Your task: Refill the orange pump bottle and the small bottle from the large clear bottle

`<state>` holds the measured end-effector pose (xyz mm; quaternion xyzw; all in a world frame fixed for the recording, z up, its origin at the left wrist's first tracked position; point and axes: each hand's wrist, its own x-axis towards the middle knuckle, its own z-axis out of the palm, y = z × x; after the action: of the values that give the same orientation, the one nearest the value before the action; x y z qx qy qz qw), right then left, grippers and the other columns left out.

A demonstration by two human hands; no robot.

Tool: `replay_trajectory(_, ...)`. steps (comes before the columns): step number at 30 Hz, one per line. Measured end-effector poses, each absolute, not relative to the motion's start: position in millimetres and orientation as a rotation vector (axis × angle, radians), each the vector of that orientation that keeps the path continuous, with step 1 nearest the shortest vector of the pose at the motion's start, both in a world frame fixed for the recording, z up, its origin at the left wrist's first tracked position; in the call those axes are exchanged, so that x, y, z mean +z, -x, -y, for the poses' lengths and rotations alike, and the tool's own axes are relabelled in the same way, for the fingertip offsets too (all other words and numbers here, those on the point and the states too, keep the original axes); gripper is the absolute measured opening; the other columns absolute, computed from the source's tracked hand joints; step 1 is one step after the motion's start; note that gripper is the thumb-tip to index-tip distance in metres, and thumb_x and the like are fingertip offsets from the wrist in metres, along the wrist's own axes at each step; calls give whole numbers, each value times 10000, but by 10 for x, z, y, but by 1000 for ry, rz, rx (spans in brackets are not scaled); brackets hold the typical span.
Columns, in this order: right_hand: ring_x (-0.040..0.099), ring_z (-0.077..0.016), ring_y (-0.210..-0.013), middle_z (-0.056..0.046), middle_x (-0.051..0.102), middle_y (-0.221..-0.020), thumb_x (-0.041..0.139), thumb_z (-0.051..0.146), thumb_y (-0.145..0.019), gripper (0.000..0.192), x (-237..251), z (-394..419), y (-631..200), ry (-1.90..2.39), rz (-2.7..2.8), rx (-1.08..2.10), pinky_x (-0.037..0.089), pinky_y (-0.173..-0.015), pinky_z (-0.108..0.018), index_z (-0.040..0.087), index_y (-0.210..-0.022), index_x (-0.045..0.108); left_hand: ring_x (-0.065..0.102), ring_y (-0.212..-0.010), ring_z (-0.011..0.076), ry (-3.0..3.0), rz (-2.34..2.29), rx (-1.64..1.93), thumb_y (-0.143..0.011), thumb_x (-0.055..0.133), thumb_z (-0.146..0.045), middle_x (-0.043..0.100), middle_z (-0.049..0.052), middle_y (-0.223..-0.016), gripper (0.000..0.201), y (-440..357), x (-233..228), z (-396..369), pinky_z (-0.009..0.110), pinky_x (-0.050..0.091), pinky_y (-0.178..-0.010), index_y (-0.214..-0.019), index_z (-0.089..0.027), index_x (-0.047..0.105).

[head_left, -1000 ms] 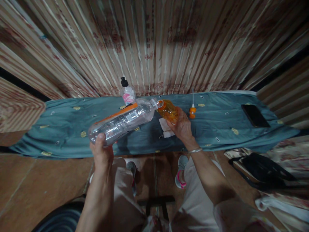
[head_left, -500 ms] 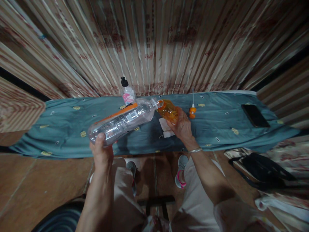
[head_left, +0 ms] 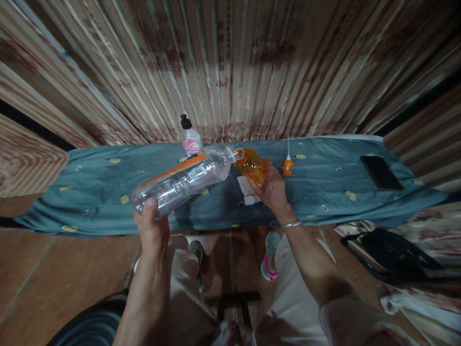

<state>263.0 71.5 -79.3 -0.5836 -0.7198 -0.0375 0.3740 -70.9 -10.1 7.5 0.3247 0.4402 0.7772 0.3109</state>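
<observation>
Bottle mouths lay together, nearer the right hand.
I saw the left hand gripping the clear bottle, long axis toward the right-clamped amber bottle.

Faint shift of view, orange pump, black phone a hair further right in frame

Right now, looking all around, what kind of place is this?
Probably a room in somebody's home, though I can't be sure. Long patterned curtains hang in folds, a blue-green printed cloth covers a long surface, and the floor looks tiled.
</observation>
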Motion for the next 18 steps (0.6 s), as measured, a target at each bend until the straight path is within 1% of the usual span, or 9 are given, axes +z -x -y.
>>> replay_trajectory(4, 764, -473, -1473, -339, 767, -1549, 743, 517, -1104, 724, -813, -721, -2623, 1493, 1833, -86, 655, -1261, -735, 84, -1654, 564, 676, -738, 160, -843, -1183, 2036, -604, 1062, -611, 828, 66, -1097, 636, 708, 83, 111, 200, 489, -497, -1064, -220, 863)
replay_trajectory(8, 764, -468, -1469, -345, 759, -1555, 739, 533, -1111, 733, -825, -725, -2618, 1498, 1829, -104, 653, -1263, -720, 75, -1658, 567, 675, -729, 160, -835, -1178, 2044, -590, 1068, -617, 810, 48, -1053, 654, 710, 80, 112, 195, 469, -496, -1067, -219, 860)
replay_trajectory(13, 756, -472, -1477, -341, 758, -1556, 743, 520, -1113, 726, -812, -722, -2626, 1499, 1844, -78, 646, -1269, -728, 85, -1664, 558, 672, -752, 163, -887, -1184, 2042, -640, 1049, -641, 814, 64, -1083, 668, 718, 53, 103, 205, 455, -520, -1114, -215, 851)
replay_trajectory(16, 759, -478, -1471, -345, 758, -1558, 744, 513, -1105, 725, -813, -723, -2628, 1504, 1845, -85, 646, -1264, -740, 79, -1655, 557, 671, -765, 167, -894, -1181, 2034, -646, 1048, -646, 810, 68, -1090, 656, 720, 51, 98, 210, 448, -519, -1097, -214, 849)
replay_trajectory(18, 764, -479, -1462, -347, 760, -1556, 747, 522, -1101, 736, -820, -726, -2628, 1502, 1834, -101, 652, -1255, -736, 75, -1653, 556, 674, -758, 173, -873, -1170, 2041, -622, 1066, -645, 803, 64, -1066, 661, 721, 52, 96, 217, 445, -503, -1078, -220, 847)
